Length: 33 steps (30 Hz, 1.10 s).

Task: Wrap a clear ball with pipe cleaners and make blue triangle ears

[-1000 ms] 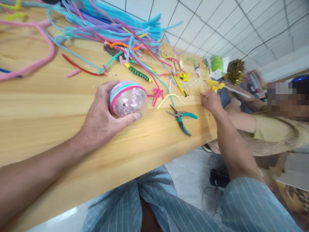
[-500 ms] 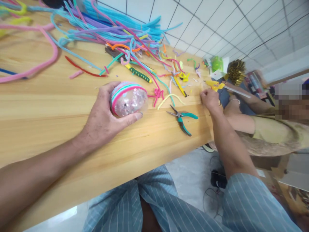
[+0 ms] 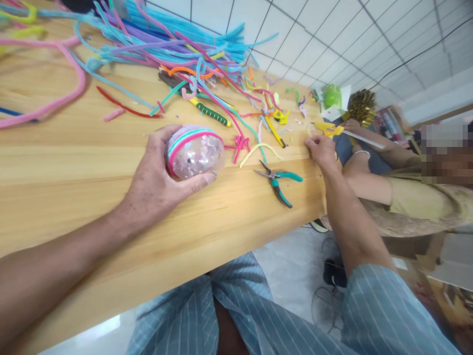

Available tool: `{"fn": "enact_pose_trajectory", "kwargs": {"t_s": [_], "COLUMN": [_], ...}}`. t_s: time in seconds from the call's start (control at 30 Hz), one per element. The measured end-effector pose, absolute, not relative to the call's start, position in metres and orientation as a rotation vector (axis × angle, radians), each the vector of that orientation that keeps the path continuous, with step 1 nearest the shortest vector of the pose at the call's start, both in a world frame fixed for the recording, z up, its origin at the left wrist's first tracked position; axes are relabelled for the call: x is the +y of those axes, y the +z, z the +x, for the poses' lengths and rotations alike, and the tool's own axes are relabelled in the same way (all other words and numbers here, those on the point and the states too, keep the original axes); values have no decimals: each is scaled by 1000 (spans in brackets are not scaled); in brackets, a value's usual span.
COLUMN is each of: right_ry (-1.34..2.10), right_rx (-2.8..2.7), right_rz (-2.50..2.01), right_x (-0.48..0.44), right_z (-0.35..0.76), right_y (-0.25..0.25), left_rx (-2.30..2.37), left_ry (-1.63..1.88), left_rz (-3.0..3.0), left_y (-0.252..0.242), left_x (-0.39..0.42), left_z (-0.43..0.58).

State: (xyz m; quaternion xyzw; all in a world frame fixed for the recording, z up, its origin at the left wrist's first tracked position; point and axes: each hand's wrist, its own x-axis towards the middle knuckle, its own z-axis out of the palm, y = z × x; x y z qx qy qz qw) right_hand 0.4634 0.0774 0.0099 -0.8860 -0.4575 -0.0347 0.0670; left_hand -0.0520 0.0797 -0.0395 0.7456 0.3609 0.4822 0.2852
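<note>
Clear egg-shaped shell (image 3: 203, 155): likely light, stiff, slick; grip its fuzzy bands (image 3: 184, 137).
Left hand (image 3: 154, 170): your fingers wrap it.
Right hand (image 3: 322, 150): your fingers bunch together, contents unclear.

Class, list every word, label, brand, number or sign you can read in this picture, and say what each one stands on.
No text can be read anywhere.
Clear ball: no lettering can be made out.
Teal-handled pliers: no lettering can be made out.
Yellow glue gun: any print is too small and blurred to read.
Yellow cutter: any marking is too small to read.
</note>
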Motion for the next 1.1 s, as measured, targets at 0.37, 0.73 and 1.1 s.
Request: {"fn": "enact_pose_trajectory", "kwargs": {"t_s": [0.37, 0.73, 1.1], "right_ry": [-122, -288, -326], "right_rx": [-1389, -1632, -1730], "right_rz": [-2671, -2645, -2598], "right_x": [97, 71, 37], "right_z": [469, 451, 449], "right_y": [6, -2, 4], "left_rx": [974, 996, 958], "left_ry": [1320, 1287, 1322], "left_rz": [1973, 1975, 1975], "left_y": [-40, -38, -34], "left_x": [79, 80, 78], "left_z": [-51, -52, -51]}}
